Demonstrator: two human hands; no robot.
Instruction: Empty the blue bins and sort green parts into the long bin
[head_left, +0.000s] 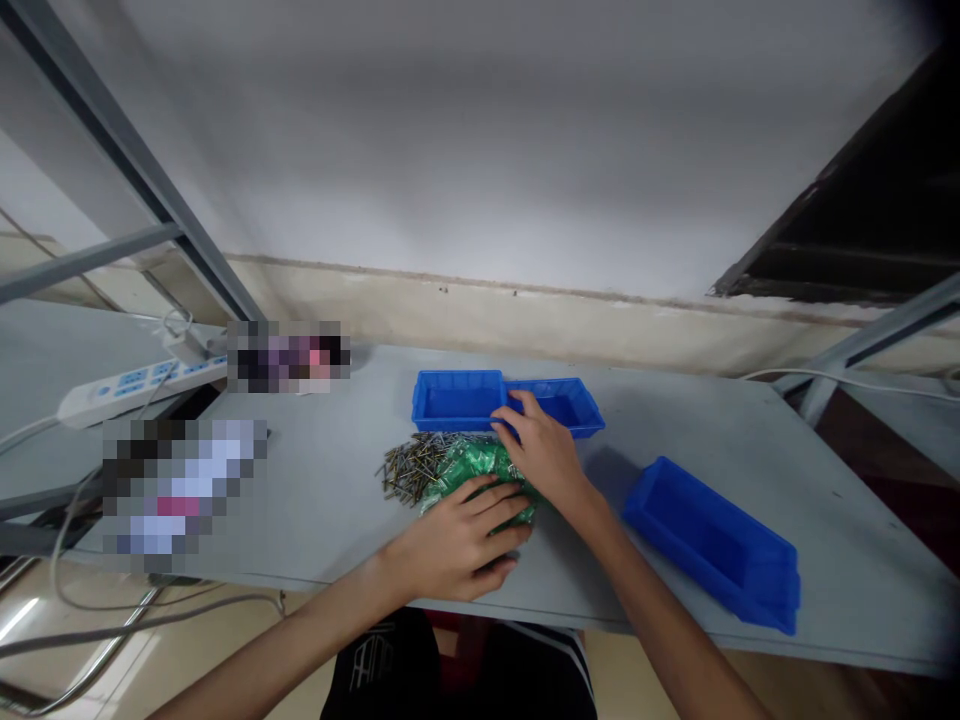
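Fingers outstretched, my left hand lies on a crumpled green clear-plastic bag near the table's front. Spilling out on the bag's left is a heap of loose long screws, brass and silver in colour. My right hand reaches past the bag, its fingers closed at the right front corner of a blue plastic bin. A second blue bin stands against that one's right side, partly behind my right hand. The undersides of both hands are hidden.
A third blue bin sits at an angle to the right of my right forearm. At the left lie a white power strip, cables and two blurred-out items. Metal frame posts rise at both sides, with a wall behind the grey table.
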